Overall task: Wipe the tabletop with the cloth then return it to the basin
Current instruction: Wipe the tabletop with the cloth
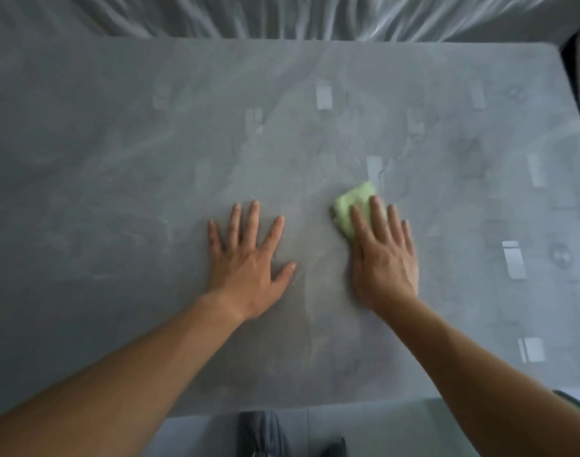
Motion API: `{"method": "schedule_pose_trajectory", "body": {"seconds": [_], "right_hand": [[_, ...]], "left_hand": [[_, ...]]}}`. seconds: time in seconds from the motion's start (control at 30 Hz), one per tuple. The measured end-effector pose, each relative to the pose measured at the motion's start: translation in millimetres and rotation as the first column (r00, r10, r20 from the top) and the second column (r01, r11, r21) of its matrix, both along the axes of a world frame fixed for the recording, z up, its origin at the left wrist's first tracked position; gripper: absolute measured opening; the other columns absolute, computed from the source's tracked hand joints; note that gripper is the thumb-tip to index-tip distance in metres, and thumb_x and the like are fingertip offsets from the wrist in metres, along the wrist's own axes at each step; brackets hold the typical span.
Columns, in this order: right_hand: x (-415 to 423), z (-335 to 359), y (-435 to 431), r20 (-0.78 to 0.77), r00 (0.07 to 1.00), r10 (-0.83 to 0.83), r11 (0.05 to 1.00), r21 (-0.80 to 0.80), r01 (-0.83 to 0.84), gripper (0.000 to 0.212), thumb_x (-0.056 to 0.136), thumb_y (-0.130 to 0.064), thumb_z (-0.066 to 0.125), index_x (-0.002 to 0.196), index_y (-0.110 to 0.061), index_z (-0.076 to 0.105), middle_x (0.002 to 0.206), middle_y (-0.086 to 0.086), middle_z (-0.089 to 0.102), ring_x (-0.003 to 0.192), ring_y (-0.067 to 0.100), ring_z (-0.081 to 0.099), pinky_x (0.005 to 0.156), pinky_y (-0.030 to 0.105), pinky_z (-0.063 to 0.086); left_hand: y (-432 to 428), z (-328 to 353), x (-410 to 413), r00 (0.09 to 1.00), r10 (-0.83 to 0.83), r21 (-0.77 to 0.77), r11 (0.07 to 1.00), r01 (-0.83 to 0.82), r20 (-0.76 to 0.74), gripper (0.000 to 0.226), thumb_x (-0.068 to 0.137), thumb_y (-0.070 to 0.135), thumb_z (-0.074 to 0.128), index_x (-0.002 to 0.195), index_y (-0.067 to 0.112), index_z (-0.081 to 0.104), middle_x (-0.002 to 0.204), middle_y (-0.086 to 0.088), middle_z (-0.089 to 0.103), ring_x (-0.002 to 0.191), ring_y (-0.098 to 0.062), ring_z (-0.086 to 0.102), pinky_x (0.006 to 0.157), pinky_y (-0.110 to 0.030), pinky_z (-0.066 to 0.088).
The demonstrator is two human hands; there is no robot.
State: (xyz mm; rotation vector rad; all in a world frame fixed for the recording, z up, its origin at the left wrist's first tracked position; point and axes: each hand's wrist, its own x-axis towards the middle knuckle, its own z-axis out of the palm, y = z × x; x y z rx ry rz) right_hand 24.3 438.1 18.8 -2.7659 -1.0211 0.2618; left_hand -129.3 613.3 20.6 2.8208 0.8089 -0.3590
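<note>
The cloth (351, 206), a small green folded pad, lies near the middle of the table (117, 159), a little toward the right edge. The right hand (384, 258) presses it down with straight fingers; only the far left part of the cloth shows past the fingertips. Its grip is released, with nothing curled round the cloth as far as can be seen, though the thumb is hidden. The left hand (249, 262) lies flat on the bare table just left of it, fingers spread, grip released too, holding nothing.

The step in hand looks like the wiping itself, and dull smears across the grey surface suggest much is left to cover. To do it well, the palm should bear evenly on the cloth so it slides with the hand and does not slip out from under the fingers. Overlapping passes from the far edge toward the near edge would leave no strip missed, with the left hand as a brace when reaching for the far corners. Pale rectangular patches (324, 97), perhaps tape, dot the surface, so go lightly over them lest an edge lift. The basin is not in view.
</note>
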Motion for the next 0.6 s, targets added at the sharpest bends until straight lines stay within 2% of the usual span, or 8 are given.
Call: {"method": "schedule_pose_trajectory", "body": {"seconds": [0.07,0.13,0.23,0.3,0.37,0.43,0.53,0.6], "right_hand": [[-0.2,2.5,-12.5,-0.014,0.984,0.178,0.984,0.005,-0.178,0.057,0.097,-0.029,0.043,0.154,-0.030,0.034,0.164,0.005,0.024,0.152,0.034,0.018,0.123,0.050,0.015],[25.2,3.7,-14.7,-0.026,0.982,0.185,0.983,-0.003,-0.185,0.056,0.097,-0.032,0.037,0.153,-0.029,0.037,0.163,0.006,0.026,0.151,0.035,0.021,0.123,0.051,0.017],[87.8,1.7,9.9,-0.019,0.998,-0.057,0.998,-0.009,0.057,0.055,0.099,-0.032,0.036,0.154,-0.031,0.032,0.165,0.004,0.020,0.152,0.035,0.017,0.124,0.047,0.013],[132.2,-1.7,37.7,-0.045,0.975,-0.216,0.976,-0.002,0.216,0.056,0.101,-0.031,0.038,0.155,-0.036,0.026,0.167,0.000,0.013,0.154,0.031,0.010,0.124,0.044,0.010],[158.3,-1.9,68.5,-0.053,0.964,-0.262,0.965,0.004,0.262,0.059,0.099,-0.030,0.040,0.156,-0.038,0.023,0.168,-0.002,0.010,0.154,0.030,0.008,0.124,0.043,0.009],[161.1,-2.0,87.8,-0.038,0.983,-0.178,0.984,0.023,0.179,0.060,0.098,-0.029,0.041,0.155,-0.038,0.025,0.167,-0.002,0.012,0.154,0.030,0.009,0.125,0.043,0.008],[166.3,1.0,80.0,-0.052,0.997,0.059,0.997,0.044,-0.057,0.056,0.098,-0.032,0.037,0.154,-0.035,0.033,0.166,-0.001,0.020,0.153,0.031,0.014,0.124,0.046,0.013],[196.0,3.2,75.6,-0.058,0.993,0.104,0.993,0.060,-0.100,0.055,0.097,-0.032,0.038,0.152,-0.032,0.038,0.164,0.001,0.025,0.152,0.032,0.018,0.124,0.048,0.015]], "left_hand": [[1.1,4.1,4.4,1.000,0.019,-0.002,1.000,-0.019,0.015,0.079,0.081,0.071,0.030,0.151,0.034,0.019,0.162,-0.012,0.007,0.149,-0.035,0.000,0.112,-0.069,0.003],[6.9,6.8,16.1,0.998,0.039,-0.001,0.999,-0.039,0.044,0.080,0.081,0.070,0.032,0.151,0.031,0.022,0.161,-0.015,0.010,0.149,-0.035,0.002,0.112,-0.069,0.003],[26.9,8.5,54.3,0.993,0.053,-0.002,0.999,-0.053,0.104,0.084,0.081,0.069,0.033,0.152,0.027,0.016,0.162,-0.015,0.005,0.149,-0.035,-0.003,0.113,-0.067,0.000],[45.0,8.5,85.9,0.991,0.060,0.007,0.998,-0.061,0.123,0.085,0.082,0.069,0.031,0.152,0.027,0.010,0.163,-0.013,0.000,0.149,-0.034,-0.007,0.114,-0.065,-0.002],[64.7,8.5,114.7,0.987,0.079,0.018,0.996,-0.082,0.139,0.085,0.082,0.069,0.029,0.152,0.027,0.007,0.163,-0.012,-0.003,0.149,-0.033,-0.009,0.115,-0.063,-0.003],[82.8,8.9,139.8,0.986,0.097,0.034,0.994,-0.103,0.135,0.085,0.082,0.070,0.026,0.152,0.027,0.005,0.163,-0.012,-0.005,0.149,-0.034,-0.009,0.116,-0.062,-0.003],[104.6,9.2,169.4,0.988,0.117,0.040,0.992,-0.122,0.105,0.086,0.080,0.073,0.022,0.151,0.028,0.000,0.162,-0.010,-0.008,0.148,-0.034,-0.009,0.116,-0.062,-0.002],[117.9,8.5,184.5,0.989,0.131,0.039,0.990,-0.134,0.071,0.087,0.080,0.074,0.021,0.151,0.029,-0.002,0.162,-0.009,-0.011,0.148,-0.033,-0.011,0.116,-0.061,-0.001]]}}
